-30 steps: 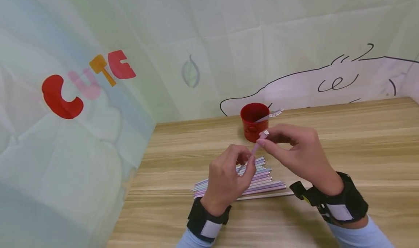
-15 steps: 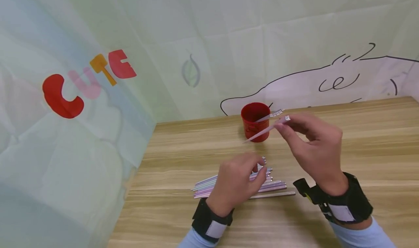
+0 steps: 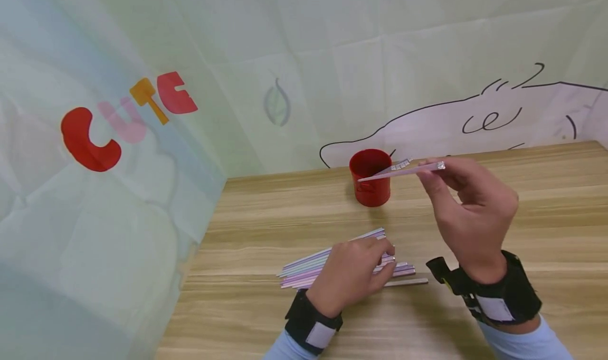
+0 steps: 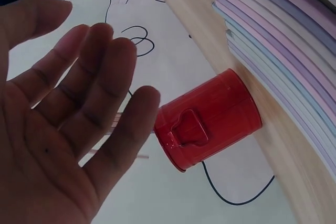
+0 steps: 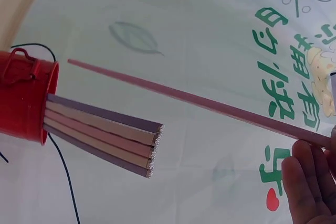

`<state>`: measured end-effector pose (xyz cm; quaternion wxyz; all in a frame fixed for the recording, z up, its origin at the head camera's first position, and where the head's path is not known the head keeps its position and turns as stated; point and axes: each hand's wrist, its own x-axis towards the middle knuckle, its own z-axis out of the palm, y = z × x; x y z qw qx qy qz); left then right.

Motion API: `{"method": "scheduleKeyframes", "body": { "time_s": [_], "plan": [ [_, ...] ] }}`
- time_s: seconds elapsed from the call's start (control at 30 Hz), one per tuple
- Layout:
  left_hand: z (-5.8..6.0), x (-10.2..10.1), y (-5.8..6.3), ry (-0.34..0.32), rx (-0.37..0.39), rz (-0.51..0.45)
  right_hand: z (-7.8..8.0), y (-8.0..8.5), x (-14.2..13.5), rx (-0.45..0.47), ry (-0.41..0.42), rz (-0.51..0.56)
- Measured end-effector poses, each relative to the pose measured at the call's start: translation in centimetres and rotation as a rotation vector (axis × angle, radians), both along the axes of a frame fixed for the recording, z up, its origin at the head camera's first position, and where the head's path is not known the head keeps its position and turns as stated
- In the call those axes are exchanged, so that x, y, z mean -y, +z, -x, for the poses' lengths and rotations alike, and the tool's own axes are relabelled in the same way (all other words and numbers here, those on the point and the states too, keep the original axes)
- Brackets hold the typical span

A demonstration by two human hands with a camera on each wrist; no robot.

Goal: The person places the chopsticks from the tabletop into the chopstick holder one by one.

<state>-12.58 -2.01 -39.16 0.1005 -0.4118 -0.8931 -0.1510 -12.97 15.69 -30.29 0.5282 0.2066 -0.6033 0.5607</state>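
Note:
My right hand point(image 3: 477, 217) pinches a pale pink chopstick point(image 3: 404, 172) near its thick, glittery end. The chopstick is held up off the table, its thin tip pointing left and overlapping the small red bucket point(image 3: 372, 193) in the head view. Several chopsticks point(image 5: 105, 132) with sparkling ends lean out of the bucket's mouth in the right wrist view. Over a pile of pastel chopsticks point(image 3: 304, 267) hovers my left hand point(image 3: 351, 273), fingers loosely bent near their glittery ends. The left wrist view shows that palm point(image 4: 47, 156) holding nothing.
One chopstick point(image 3: 408, 282) lies at the pile's near side, partly behind the left hand. Behind the wooden table point(image 3: 522, 201) hangs a printed backdrop point(image 3: 332, 85), and the bucket stands close to it. Both wrists wear black straps point(image 3: 503, 291).
My left hand has let go of the chopstick and lowered over the pile. The right hand has moved right and up with the chopstick, turning it nearly level, tip toward the bucket.

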Motion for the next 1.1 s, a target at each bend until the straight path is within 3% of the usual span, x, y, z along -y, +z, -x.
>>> {"method": "scheduleKeyframes", "body": {
  "time_s": [0.23, 0.4, 0.7, 0.9, 1.1],
  "plan": [
    [0.0, 0.1, -0.4, -0.009, 0.029, 0.028, 0.2, 0.2, 0.5, -0.062, -0.018, -0.010],
    [0.2, 0.3, -0.8, 0.004, 0.029, 0.040, 0.6, -0.1, 0.7, -0.069, -0.074, -0.040],
    [0.4, 0.0, -1.3, -0.019, 0.031, 0.072, 1.5, -1.4, 0.4, 0.034, -0.157, -0.154],
    [0.6, 0.2, -1.6, 0.039, 0.087, 0.163, 1.0, -1.0, 0.6, 0.149, -0.179, -0.238],
    [0.7, 0.4, -2.1, 0.068, 0.129, 0.233, 1.4, -1.8, 0.6, 0.218, -0.176, -0.282]
  ]
}}
